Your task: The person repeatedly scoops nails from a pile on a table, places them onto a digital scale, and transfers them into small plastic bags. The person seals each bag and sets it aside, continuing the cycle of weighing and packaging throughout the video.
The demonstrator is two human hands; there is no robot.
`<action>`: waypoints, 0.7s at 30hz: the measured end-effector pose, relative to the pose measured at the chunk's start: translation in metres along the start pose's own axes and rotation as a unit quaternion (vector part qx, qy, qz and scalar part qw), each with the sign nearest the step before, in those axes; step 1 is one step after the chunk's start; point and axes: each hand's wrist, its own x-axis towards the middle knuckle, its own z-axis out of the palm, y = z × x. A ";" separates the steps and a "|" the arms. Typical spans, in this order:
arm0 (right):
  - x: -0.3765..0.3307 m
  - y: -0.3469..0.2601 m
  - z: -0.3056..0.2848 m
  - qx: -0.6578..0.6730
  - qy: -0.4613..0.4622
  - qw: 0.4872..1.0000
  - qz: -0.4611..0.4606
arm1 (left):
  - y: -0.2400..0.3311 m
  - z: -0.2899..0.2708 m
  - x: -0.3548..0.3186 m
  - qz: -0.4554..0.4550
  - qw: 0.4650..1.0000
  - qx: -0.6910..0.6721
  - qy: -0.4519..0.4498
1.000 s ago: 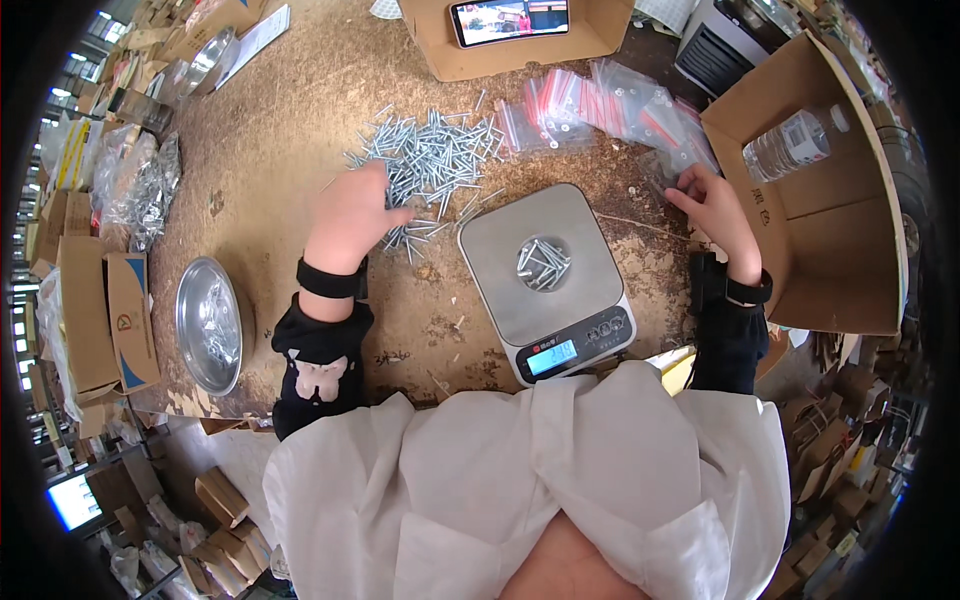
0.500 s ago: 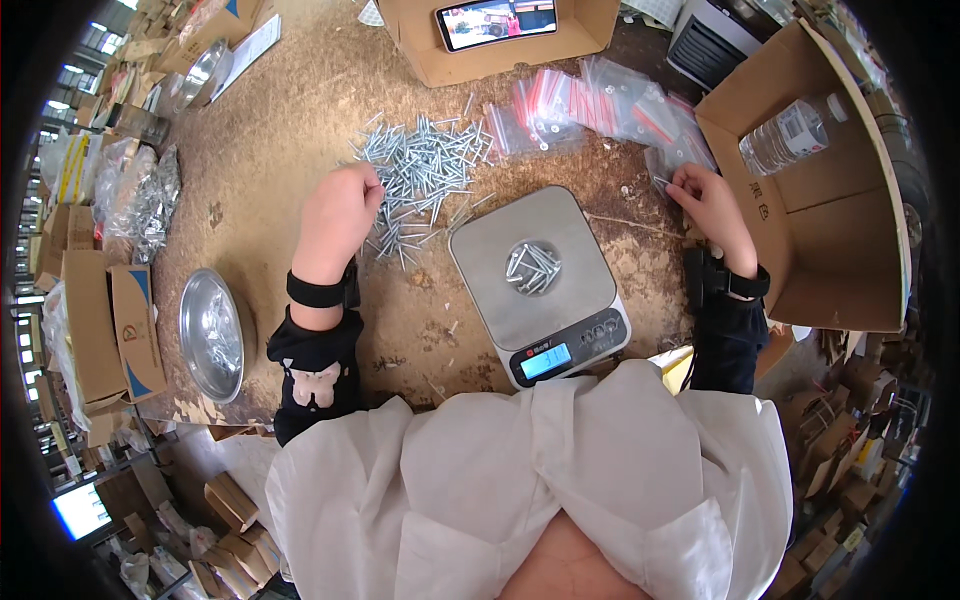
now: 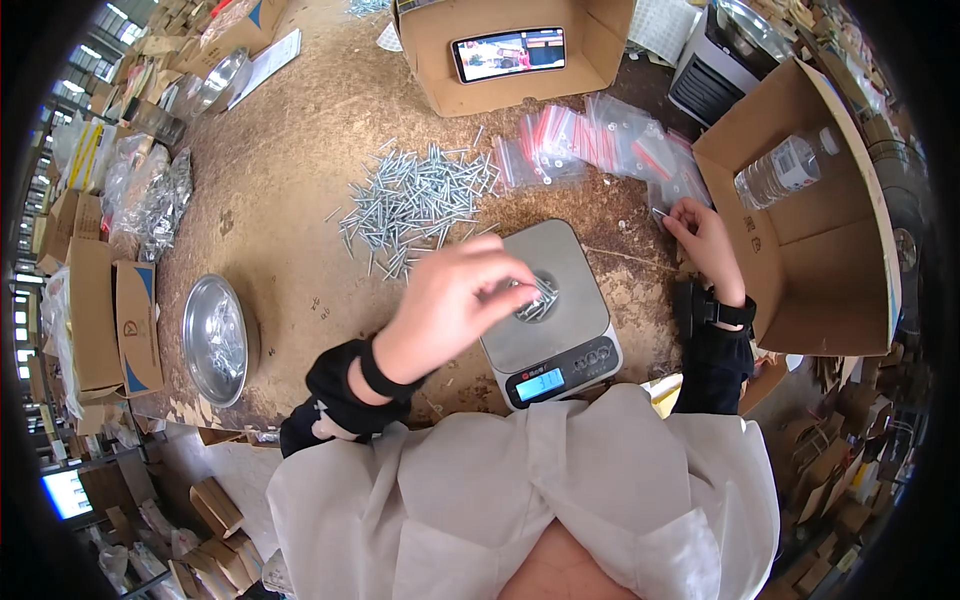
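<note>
Slim silver metal screws point(image 3: 541, 304) are lying just right of the left hand point(image 3: 450, 300); whether it or the right hand point(image 3: 704, 238) is clamping anything, I cannot tell.

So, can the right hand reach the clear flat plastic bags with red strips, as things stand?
Probably yes: the right hand is close beside the nearest of these bags, and nothing visible stands between them.

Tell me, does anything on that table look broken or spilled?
The wooden tabletop looks damaged: its surface is worn and patchy, with pale spots along the near edge. Silver screws lie loose in a heap beyond the left hand, a few straying at its edges, but I can't tell whether they spilled.
</note>
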 end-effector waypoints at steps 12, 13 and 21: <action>-0.074 -0.129 -0.013 0.236 0.023 0.961 -0.143 | 0.008 0.022 -0.014 -0.001 0.996 -0.002 0.091; -0.083 -0.136 -0.013 0.297 -0.007 0.933 -0.200 | 0.011 0.026 -0.017 0.007 0.997 -0.044 0.068; -0.061 -0.155 0.009 0.316 -0.079 0.810 -0.488 | 0.029 0.031 -0.019 0.048 0.946 -0.319 -0.036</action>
